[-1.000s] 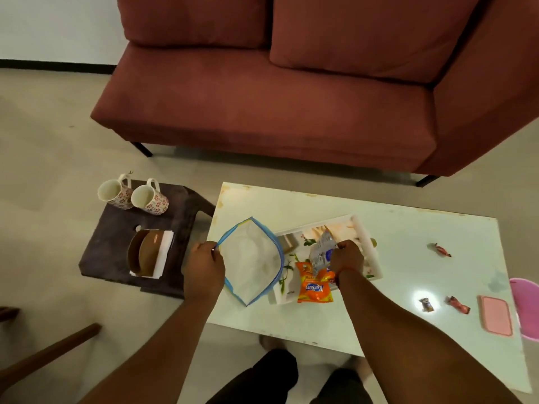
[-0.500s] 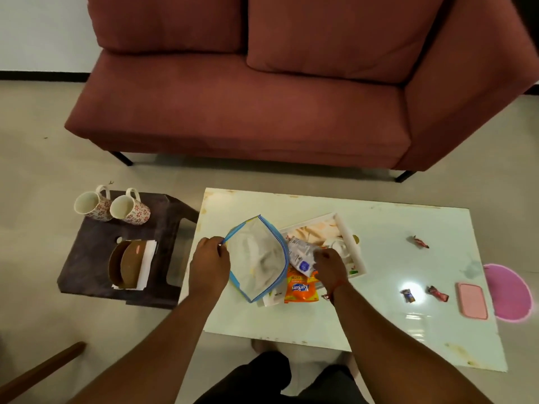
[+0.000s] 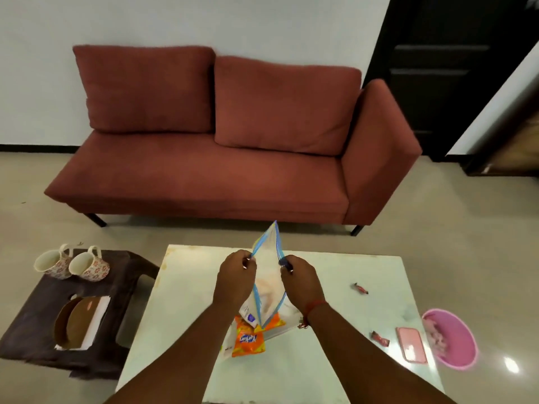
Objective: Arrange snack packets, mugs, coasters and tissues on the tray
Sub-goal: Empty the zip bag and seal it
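A clear zip bag with a blue edge [image 3: 268,275] is held upright above the white table [image 3: 335,360]. My left hand [image 3: 234,275] pinches its left side and my right hand [image 3: 300,279] pinches its right side at the zip. Below the bag, an orange snack packet [image 3: 248,341] and a small white packet [image 3: 248,313] lie on the tray [image 3: 280,333], which my arms and the bag mostly hide. Two floral mugs [image 3: 73,263] stand on a dark stool [image 3: 29,339] at the left, with brown coasters [image 3: 73,322] on white tissues [image 3: 97,319].
Wrapped candies [image 3: 360,288] [image 3: 379,338] and a pink phone [image 3: 411,344] lie on the table's right side. A pink basin [image 3: 455,336] sits on the floor beside it. A red sofa [image 3: 218,158] stands behind the table, a dark door [image 3: 437,68] to the right.
My right hand left the white packet on the tray and rose to grip the zip bag. The bag went from lying open and flat to upright between both hands. The camera tilted up.
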The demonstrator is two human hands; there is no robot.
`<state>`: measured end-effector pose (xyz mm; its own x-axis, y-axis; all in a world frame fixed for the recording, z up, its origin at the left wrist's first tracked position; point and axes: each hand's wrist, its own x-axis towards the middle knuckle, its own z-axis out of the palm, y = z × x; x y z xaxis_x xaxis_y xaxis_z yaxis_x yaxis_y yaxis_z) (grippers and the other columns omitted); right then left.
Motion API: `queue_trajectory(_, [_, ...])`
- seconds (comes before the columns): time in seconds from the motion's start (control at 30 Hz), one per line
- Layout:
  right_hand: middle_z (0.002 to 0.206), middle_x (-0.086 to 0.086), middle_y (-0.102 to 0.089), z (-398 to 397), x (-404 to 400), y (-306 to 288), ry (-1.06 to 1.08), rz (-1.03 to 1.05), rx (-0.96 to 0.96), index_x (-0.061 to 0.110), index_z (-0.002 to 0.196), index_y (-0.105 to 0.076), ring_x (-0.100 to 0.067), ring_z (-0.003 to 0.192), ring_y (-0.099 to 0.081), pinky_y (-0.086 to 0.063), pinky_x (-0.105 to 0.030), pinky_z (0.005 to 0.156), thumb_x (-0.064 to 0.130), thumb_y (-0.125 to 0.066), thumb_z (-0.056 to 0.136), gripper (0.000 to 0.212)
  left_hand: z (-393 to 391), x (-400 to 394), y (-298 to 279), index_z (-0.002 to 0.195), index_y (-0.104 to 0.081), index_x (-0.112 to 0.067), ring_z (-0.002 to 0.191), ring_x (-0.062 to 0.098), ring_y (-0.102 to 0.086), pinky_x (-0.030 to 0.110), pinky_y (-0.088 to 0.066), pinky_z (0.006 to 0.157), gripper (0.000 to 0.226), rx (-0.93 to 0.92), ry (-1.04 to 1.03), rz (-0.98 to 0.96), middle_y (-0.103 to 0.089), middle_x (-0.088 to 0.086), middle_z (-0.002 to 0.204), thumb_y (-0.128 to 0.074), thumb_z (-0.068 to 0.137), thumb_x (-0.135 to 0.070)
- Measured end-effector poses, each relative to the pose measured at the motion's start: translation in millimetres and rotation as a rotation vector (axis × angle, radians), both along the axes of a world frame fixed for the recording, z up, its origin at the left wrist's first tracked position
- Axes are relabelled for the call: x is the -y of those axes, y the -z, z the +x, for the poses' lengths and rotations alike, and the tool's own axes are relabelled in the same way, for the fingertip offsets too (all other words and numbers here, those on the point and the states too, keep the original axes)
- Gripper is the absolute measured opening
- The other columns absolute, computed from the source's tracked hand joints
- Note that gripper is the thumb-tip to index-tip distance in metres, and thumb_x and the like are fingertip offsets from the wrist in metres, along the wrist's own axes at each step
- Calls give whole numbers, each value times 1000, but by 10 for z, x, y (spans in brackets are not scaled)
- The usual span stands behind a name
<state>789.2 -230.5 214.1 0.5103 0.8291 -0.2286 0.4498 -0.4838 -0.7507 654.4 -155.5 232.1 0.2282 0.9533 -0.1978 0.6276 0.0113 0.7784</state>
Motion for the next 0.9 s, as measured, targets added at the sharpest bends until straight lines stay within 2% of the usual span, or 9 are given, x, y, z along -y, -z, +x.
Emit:
queue_trajectory(0.07, [108, -4, -68, 202, 52, -139, -59, 35, 86, 17, 109, -69, -23, 100, -62, -50, -35, 88, 13, -48, 95, 25, 273, 146, -110, 110, -63, -14, 90, 22, -68, 44, -62, 73, 18, 71, -2, -80, -67, 3, 102, -54, 97, -23])
queue_trajectory(0.23, [108, -5, -66, 564, 199, -365, -190, 110, 171, 18, 112, -67, -19, 94, -61, -52, -33, 85, 19, -41, 101, 28, 818, 480, -379, 101, -64, -15, 86, 18, -70, 39, -62, 59, 18, 253, 25, -233, -67, 4, 95, -48, 100, -21])
queue_trajectory(0.4, [116, 1, -59, 812, 402, -455, -252, 132, 190, 25, 116, -60, -17, 95, -61, -55, -29, 82, 21, -54, 93, 25, 1045, 631, -534, 105, -65, -19, 94, 21, -69, 35, -61, 73, 26, 439, 33, -411, -70, 9, 109, -39, 104, -15])
queue_trajectory(0.5, [117, 0, -63, 970, 482, -528, -280, 139, 354, 25, 123, -61, -23, 98, -64, -55, -34, 81, 9, -50, 91, 38, 1036, 598, -498, 123, -58, -18, 107, 18, -64, 28, -54, 87, 27, 338, 54, -289, -63, 7, 127, -48, 99, -8])
queue_trajectory(0.57, [109, -2, -63, 1084, 502, -632, -318, 140, 430, 24, 120, -65, -26, 95, -63, -53, -38, 77, 10, -48, 91, 36, 943, 542, -482, 139, -46, -16, 122, 18, -53, 23, -43, 94, 48, 197, 37, -103, -50, 5, 143, -60, 94, -9])
queue_trajectory(0.63, [105, -1, -62, 1193, 501, -756, -389, 149, 442, 23, 119, -67, -25, 95, -61, -52, -40, 77, 12, -50, 93, 33, 790, 451, -459, 149, -32, -15, 137, 21, -38, 28, -33, 107, 72, 95, 43, 38, -34, 3, 153, -71, 87, -14])
queue_trajectory(0.7, [108, -1, -65, 1287, 488, -901, -507, 163, 400, 20, 122, -68, -22, 99, -61, -51, -38, 82, 14, -55, 94, 31, 619, 351, -419, 152, -27, -18, 138, 18, -35, 35, -33, 112, 85, 71, 114, 57, -34, -1, 152, -76, 83, -23])
queue_trajectory(0.77, [112, -1, -67, 1345, 466, -1062, -622, 173, 380, 18, 124, -67, -20, 101, -60, -50, -36, 87, 14, -59, 94, 31, 490, 269, -389, 147, -34, -25, 128, 11, -41, 32, -38, 104, 78, 63, 191, 9, -43, -10, 139, -77, 82, -34])
queue_trajectory(0.9, [107, 1, -71, 1408, 430, -1318, -612, 204, 418, 19, 114, -70, -17, 97, -62, -51, -35, 86, 18, -66, 91, 23, 347, 131, -357, 107, -63, -32, 102, 12, -64, 24, -48, 77, 25, 165, 206, -44, -70, -14, 105, -73, 85, -36])
